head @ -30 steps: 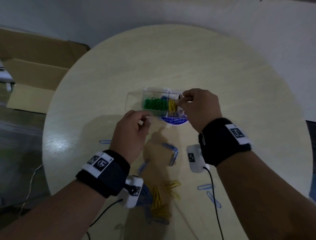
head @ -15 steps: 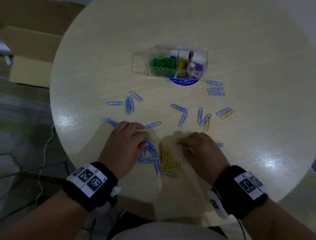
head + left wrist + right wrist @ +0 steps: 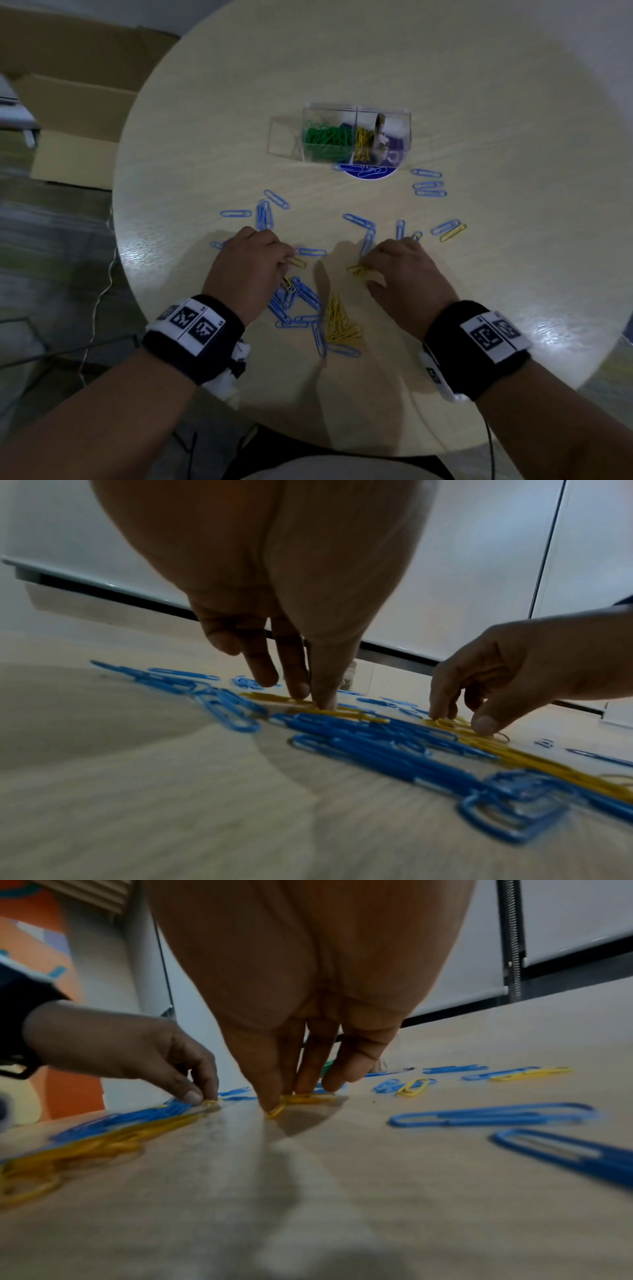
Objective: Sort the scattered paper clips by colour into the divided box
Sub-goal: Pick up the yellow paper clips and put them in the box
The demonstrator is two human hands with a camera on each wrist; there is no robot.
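Note:
A clear divided box (image 3: 383, 113) stands at the table's far middle, with green clips (image 3: 328, 138) in its left cell and yellow clips (image 3: 363, 140) beside them. Blue clips (image 3: 359, 220) and a few yellow ones lie scattered in front of it, with a mixed blue pile (image 3: 296, 299) and a yellow pile (image 3: 339, 325) between my wrists. My left hand (image 3: 289, 265) pinches a yellow clip (image 3: 284, 697) flat on the table. My right hand (image 3: 368, 274) pinches another yellow clip (image 3: 301, 1098) with thumb and fingers (image 3: 270, 1102).
A round blue label (image 3: 370, 171) lies against the box's front. The round wooden table (image 3: 479, 102) ends close behind my wrists. Cardboard boxes (image 3: 68, 113) sit on the floor to the left. Cables hang from both wrist cameras.
Both hands left the box, came back to the near clips and settled on yellow clips. The head view has tilted down toward the table's front.

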